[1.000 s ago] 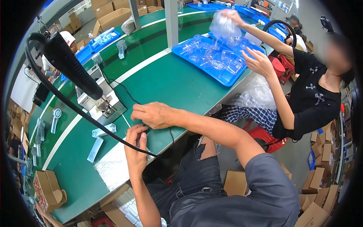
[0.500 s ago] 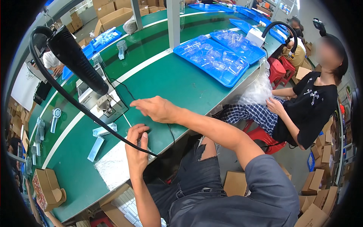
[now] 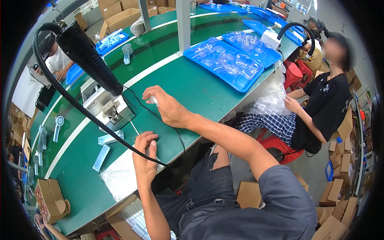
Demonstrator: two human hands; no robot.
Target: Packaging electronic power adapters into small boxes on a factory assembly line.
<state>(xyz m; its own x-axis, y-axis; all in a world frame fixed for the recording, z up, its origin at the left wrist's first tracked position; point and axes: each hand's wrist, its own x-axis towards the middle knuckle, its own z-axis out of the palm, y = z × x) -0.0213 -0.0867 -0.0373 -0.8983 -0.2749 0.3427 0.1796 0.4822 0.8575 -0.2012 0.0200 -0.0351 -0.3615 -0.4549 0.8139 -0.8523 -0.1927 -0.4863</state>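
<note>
My right hand [image 3: 167, 109] is raised over the green table, its fingers curled around a small whitish piece [image 3: 153, 100] whose kind I cannot make out. My left hand [image 3: 145, 160] rests at the table's near edge, fingers bent and thumb apart, nothing visible between them; a black cable [image 3: 132, 147] crosses in front of it. A black electric screwdriver [image 3: 90, 60] hangs tilted above a metal box-shaped machine [image 3: 106, 106], left of my right hand. Two pale blue plastic housings, one by the machine [image 3: 111, 137] and another nearer [image 3: 101, 157], lie left of my left hand.
Blue trays [image 3: 240, 82] of clear plastic parts stand at the far right. A grey post [image 3: 184, 28] rises behind the table. An open cardboard box [image 3: 50, 200] sits at the left, near a clear plastic sheet [image 3: 120, 176]. A co-worker [image 3: 320, 104] sits to my right with a plastic bag.
My right hand has lifted slightly and turned, showing the whitish piece. The hanging screwdriver has shifted right and up. The co-worker has leaned left. My left hand has stayed put.
</note>
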